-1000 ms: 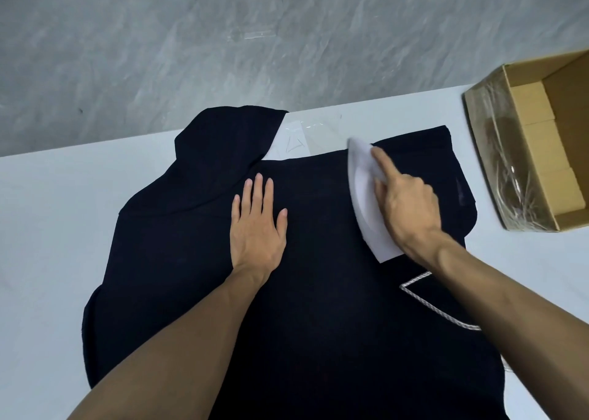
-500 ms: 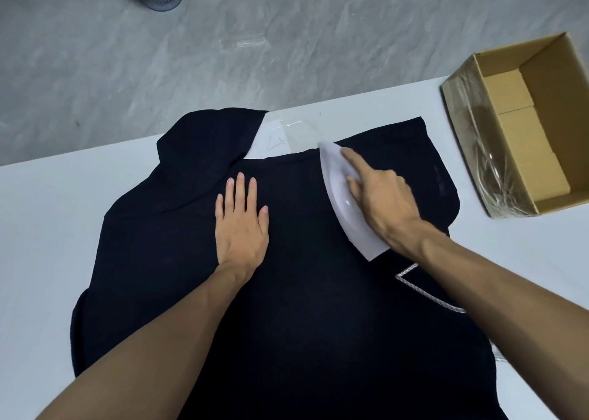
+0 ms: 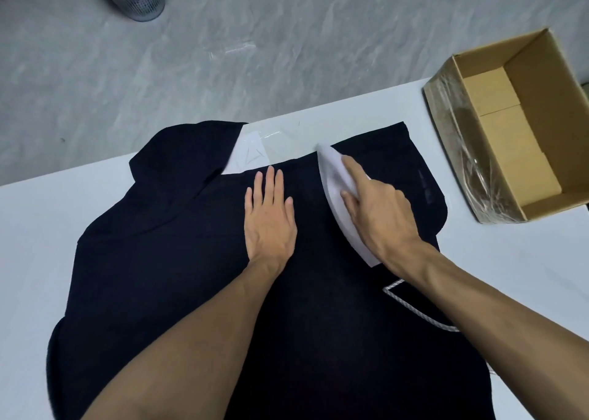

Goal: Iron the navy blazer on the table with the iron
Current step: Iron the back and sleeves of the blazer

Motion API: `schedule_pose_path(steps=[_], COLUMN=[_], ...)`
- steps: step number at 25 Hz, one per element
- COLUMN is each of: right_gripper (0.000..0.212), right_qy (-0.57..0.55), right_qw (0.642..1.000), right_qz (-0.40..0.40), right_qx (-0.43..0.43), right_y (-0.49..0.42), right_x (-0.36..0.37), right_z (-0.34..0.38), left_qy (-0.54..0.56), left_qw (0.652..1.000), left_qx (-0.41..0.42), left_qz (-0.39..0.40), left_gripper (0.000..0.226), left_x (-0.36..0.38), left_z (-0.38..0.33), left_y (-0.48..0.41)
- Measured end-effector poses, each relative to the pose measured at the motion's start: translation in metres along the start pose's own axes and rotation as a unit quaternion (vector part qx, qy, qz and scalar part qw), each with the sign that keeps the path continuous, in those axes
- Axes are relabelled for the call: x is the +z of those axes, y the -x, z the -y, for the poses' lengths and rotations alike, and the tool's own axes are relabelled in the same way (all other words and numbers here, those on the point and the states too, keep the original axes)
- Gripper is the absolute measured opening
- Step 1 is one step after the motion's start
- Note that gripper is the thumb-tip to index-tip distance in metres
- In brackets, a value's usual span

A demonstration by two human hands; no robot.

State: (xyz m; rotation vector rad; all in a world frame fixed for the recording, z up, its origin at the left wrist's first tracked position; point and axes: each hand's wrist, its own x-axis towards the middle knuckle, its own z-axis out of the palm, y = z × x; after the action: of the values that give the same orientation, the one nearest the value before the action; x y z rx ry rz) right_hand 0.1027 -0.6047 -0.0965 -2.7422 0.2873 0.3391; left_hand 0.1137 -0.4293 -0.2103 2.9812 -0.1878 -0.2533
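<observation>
Navy blazer point(image 3: 178, 279) lies soft and limp across the counter point(image 3: 38, 222); left hand point(image 3: 271, 218) presses flat, fingers straight, right hand point(image 3: 379, 215) grips the light-looking iron point(image 3: 334, 180) near its far edge.

- The left grip point(image 3: 271, 225) is showing as a bare hand, faint tendon lines marking its back.
- The right grip point(image 3: 379, 218) is showing bare likewise, raised tendons and veins running along its back.
- The left forearm point(image 3: 191, 340) and right forearm point(image 3: 494, 317) are showing bare to the frame's edge.
</observation>
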Motion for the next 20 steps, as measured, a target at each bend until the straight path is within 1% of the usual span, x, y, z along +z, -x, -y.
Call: schedule_pose_path(steps=[3, 6, 9, 12, 15, 17, 20], right_gripper=[0.052, 0.052, 0.051, 0.051, 0.049, 0.048, 0.049], right_qy=[0.034, 0.091, 0.078, 0.082, 0.076, 0.048, 0.050], right_qw=[0.999, 0.996, 0.997, 0.996, 0.996, 0.998, 0.999], right_qz=[0.025, 0.005, -0.012, -0.020, -0.023, -0.015, 0.018], right_qx=[-0.031, -0.009, 0.022, 0.036, 0.049, 0.041, -0.013], right_y=[0.003, -0.003, -0.021, -0.037, -0.046, -0.043, -0.022], right_x=[0.012, 0.019, 0.010, -0.002, -0.012, -0.014, -0.004], right_z=[0.013, 0.011, -0.008, -0.026, -0.033, -0.031, -0.016], left_qy=[0.017, 0.020, 0.015, 0.008, 0.000, -0.001, 0.004], left_qw=[1.000, 1.000, 1.000, 1.000, 1.000, 1.000, 1.000], left_qx=[-0.006, -0.006, -0.004, -0.002, 0.008, 0.009, 0.010], left_qz=[0.009, 0.016, 0.017, 0.015, 0.007, 0.004, 0.009], left_gripper=[0.055, 0.055, 0.057, 0.060, 0.056, 0.055, 0.056], left_x=[-0.003, -0.004, -0.003, -0.002, -0.001, -0.001, -0.002], left_z=[-0.002, -0.001, -0.001, -0.002, -0.001, -0.001, -0.002], left_y=[-0.004, -0.003, -0.003, -0.004, -0.004, -0.004, -0.004])
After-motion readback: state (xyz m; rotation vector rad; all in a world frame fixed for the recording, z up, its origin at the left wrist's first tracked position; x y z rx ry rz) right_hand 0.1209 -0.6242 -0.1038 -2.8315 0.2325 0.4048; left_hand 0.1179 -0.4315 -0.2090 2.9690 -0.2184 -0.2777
